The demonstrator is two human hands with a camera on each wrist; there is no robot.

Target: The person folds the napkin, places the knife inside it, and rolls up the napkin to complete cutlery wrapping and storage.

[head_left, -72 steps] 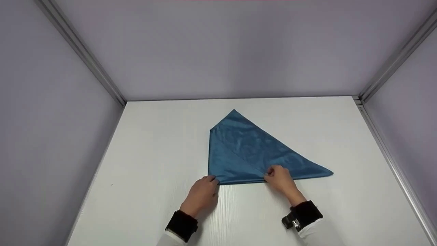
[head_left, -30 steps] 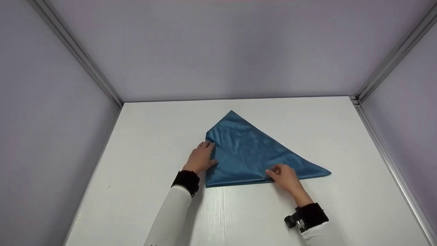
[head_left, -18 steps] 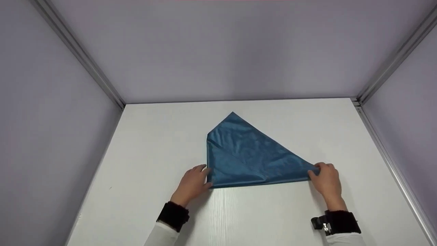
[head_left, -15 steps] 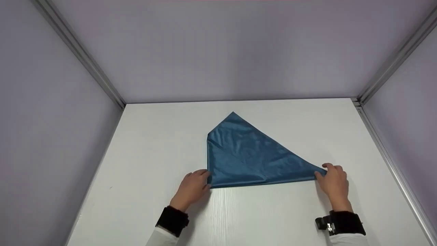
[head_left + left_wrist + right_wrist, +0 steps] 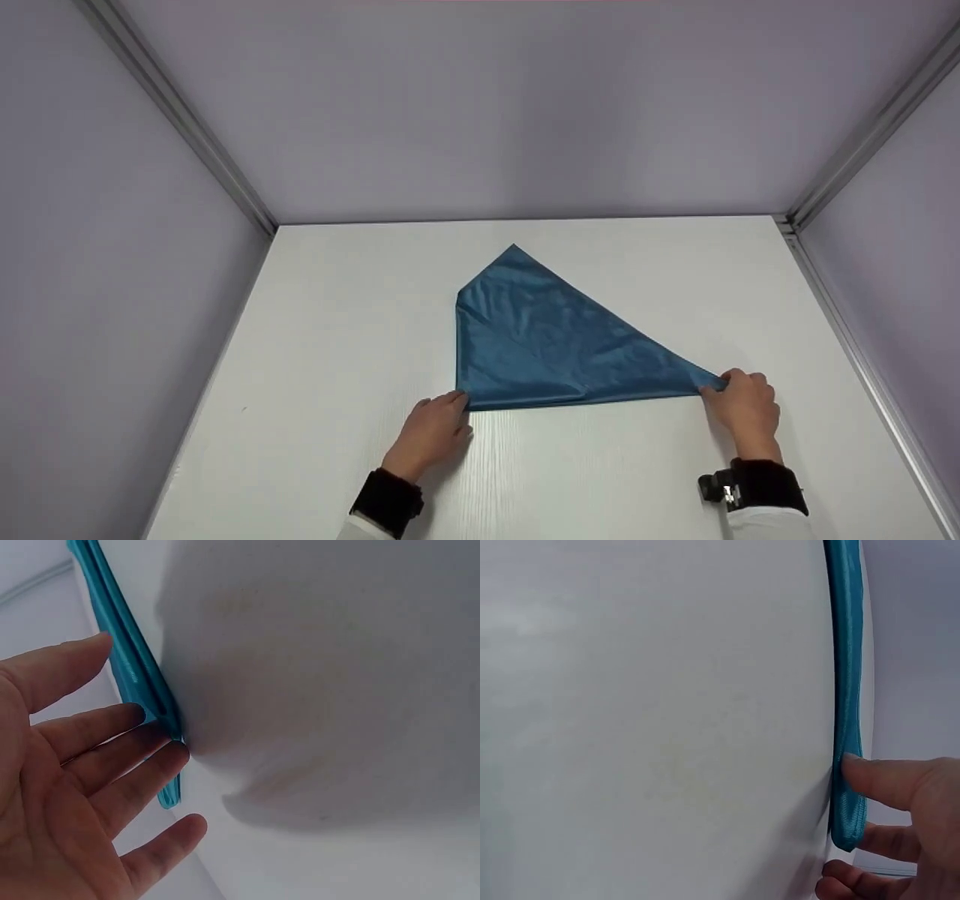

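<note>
Left hand lies flat, fingertips touching cloth corner; right hand apparently pinches the far tip, thumb visible only by wrist view.

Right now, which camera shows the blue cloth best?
The head view: the whole cloth lies flat there. The left wrist view and the right wrist view show only its thin edge.

Right hand covers the blue cloth corner; grip unclear
</note>
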